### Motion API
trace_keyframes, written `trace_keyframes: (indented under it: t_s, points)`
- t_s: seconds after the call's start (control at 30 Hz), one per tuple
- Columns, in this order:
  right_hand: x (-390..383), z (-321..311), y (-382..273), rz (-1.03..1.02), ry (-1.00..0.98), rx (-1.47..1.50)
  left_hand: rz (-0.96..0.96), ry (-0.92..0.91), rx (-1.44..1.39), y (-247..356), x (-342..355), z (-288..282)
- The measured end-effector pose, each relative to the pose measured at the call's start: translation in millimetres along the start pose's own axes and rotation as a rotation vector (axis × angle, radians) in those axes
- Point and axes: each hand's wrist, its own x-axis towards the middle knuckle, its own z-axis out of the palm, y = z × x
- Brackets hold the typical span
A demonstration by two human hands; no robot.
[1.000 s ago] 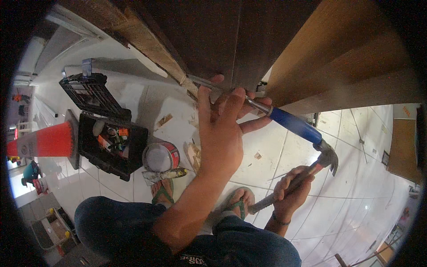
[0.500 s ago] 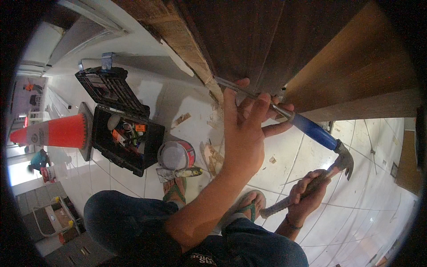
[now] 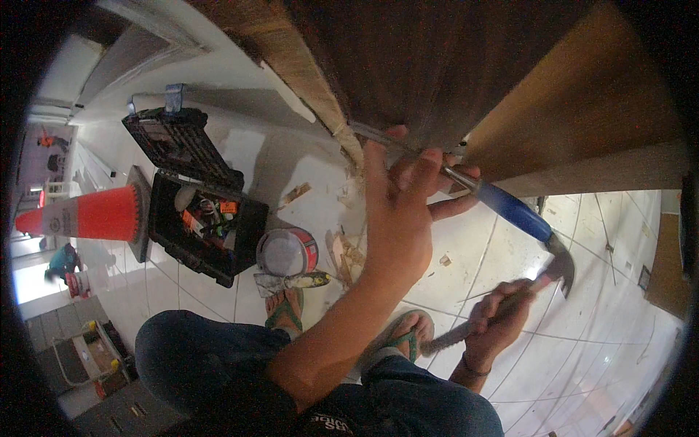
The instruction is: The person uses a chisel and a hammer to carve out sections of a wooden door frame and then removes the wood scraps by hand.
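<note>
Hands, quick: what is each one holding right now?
Left hand: closed around the blue-handled chisel, tip against the wooden door.
Right hand: closed around the hammer handle.

Dark matt wooden door (image 3: 437,65), glossy white floor tiles (image 3: 597,349) (steel-headed hammer (image 3: 561,266)).

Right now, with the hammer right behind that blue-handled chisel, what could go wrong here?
1. The left hand grips the metal shaft of the chisel just ahead of its blue handle; a glancing blow from the hammer in the right hand could reach those fingers.
2. The feet wear open sandals, and wood splinters lie on the tiles nearby, so more falling chips could hurt bare toes.
</note>
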Motion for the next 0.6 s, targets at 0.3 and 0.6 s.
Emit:
trace_keyframes:
  t_s: [0.3,0.6]
  points:
    - [2,-16,3,0.15,-0.106,-0.145,-0.002,0.006,0.009,-2,-2,4]
    - [5,-13,-6,0.173,-0.018,-0.16,0.003,-0.022,-0.019,-7,0,5]
